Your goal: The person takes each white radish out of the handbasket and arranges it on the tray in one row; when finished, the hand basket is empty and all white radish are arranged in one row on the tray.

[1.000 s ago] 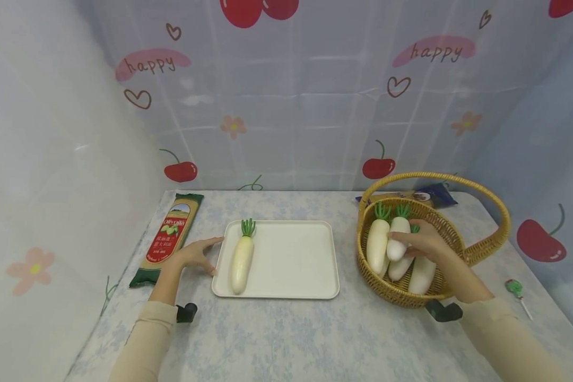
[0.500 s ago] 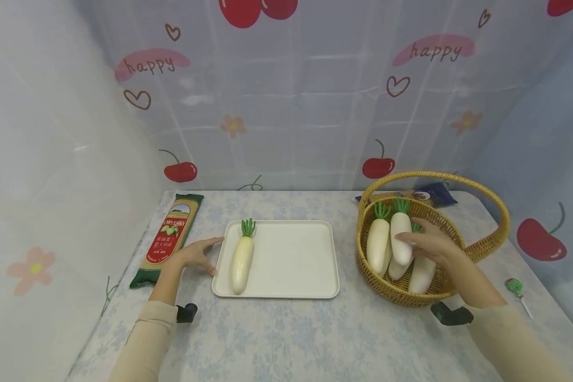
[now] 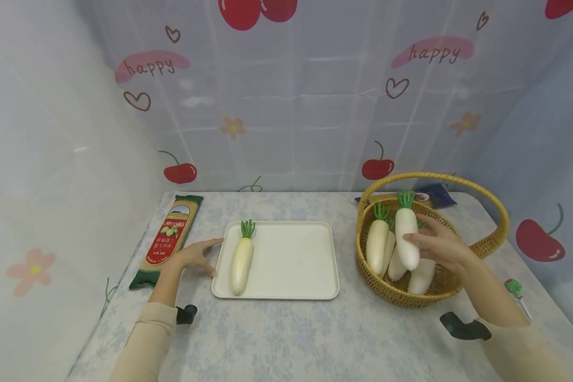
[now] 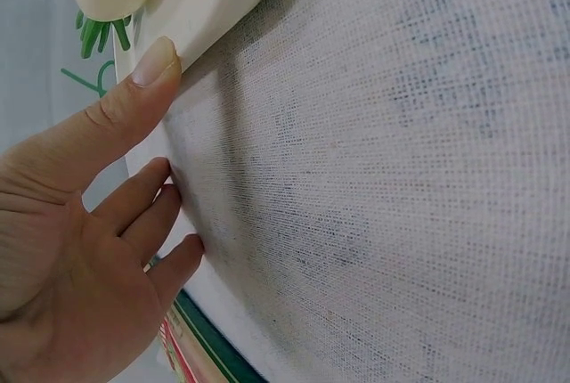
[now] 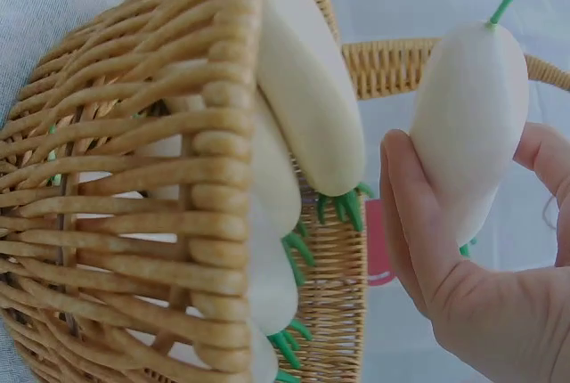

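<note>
My right hand (image 3: 441, 245) grips a white radish (image 3: 407, 239) with green leaf stubs, thumb on one side and fingers on the other. This radish is raised over the wicker basket (image 3: 391, 295), leaves pointing away from me. In the right wrist view the held radish (image 5: 468, 120) stands apart from the basket's woven wall (image 5: 169, 214). Several more radishes (image 3: 376, 246) lie inside, partly hidden. My left hand (image 3: 194, 255) is spread at the left edge of the white tray (image 3: 296, 260), its thumb (image 4: 134, 102) right at the rim. One radish (image 3: 241, 266) lies on the tray's left side.
A green-ended pasta packet (image 3: 169, 236) lies beyond the left forearm. Behind the basket lies a blue packet (image 3: 436, 194), partly covered by it. The basket's tall handle (image 3: 494, 204) arches over its right side. A lollipop (image 3: 515, 289) lies near the table's right edge.
My right hand has lifted the radish off the others in the basket and moved it slightly right, turning it more upright. The left hand and tray have stayed put.
</note>
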Action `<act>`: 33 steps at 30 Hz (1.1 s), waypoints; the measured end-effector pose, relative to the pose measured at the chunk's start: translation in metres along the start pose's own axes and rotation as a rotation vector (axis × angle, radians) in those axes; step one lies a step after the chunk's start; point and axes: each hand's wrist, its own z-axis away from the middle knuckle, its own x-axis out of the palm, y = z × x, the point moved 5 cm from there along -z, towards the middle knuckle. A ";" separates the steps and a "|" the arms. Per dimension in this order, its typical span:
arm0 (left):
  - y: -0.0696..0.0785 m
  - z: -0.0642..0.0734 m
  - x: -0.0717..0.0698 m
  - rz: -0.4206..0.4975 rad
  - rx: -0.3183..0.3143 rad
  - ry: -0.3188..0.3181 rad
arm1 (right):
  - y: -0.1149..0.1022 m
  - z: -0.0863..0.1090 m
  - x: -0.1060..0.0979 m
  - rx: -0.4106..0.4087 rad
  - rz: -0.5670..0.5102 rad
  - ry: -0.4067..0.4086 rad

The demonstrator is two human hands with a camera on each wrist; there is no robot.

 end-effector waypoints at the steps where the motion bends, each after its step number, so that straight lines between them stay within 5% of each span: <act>1: 0.000 0.000 0.000 0.002 0.002 -0.001 | -0.001 0.002 0.001 -0.011 0.006 -0.002; 33: -0.002 -0.001 0.001 0.001 0.006 0.002 | -0.007 0.055 0.058 -0.054 -0.014 -0.117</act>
